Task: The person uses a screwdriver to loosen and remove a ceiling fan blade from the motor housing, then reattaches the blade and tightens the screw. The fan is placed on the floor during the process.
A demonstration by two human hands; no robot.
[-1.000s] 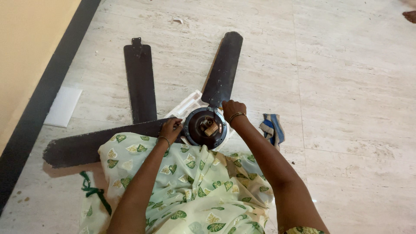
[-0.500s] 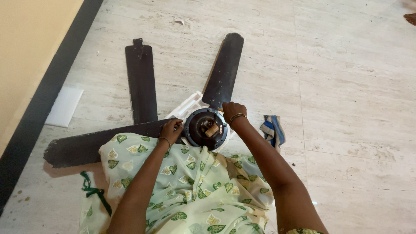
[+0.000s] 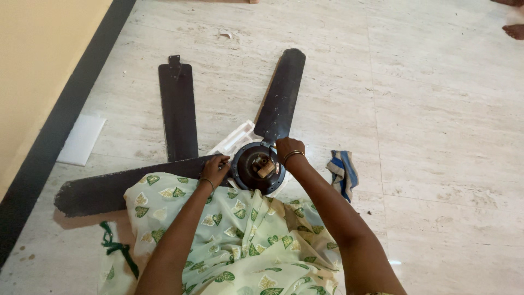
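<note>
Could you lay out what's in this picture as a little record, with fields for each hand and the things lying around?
Setting: pale stone-tile floor, seen from above
Main thing: dark round ceiling-fan motor hub on the floor
Left hand: rests where the long dark fan blade meets the hub
Right hand: on the hub's rim, at the root of the upright dark blade
Loose part: third dark blade, detached, lying apart
Under hub: white foam piece
Nearby: blue striped cloth, white flat sheet by the wall
Lap: green leaf-print fabric
</note>
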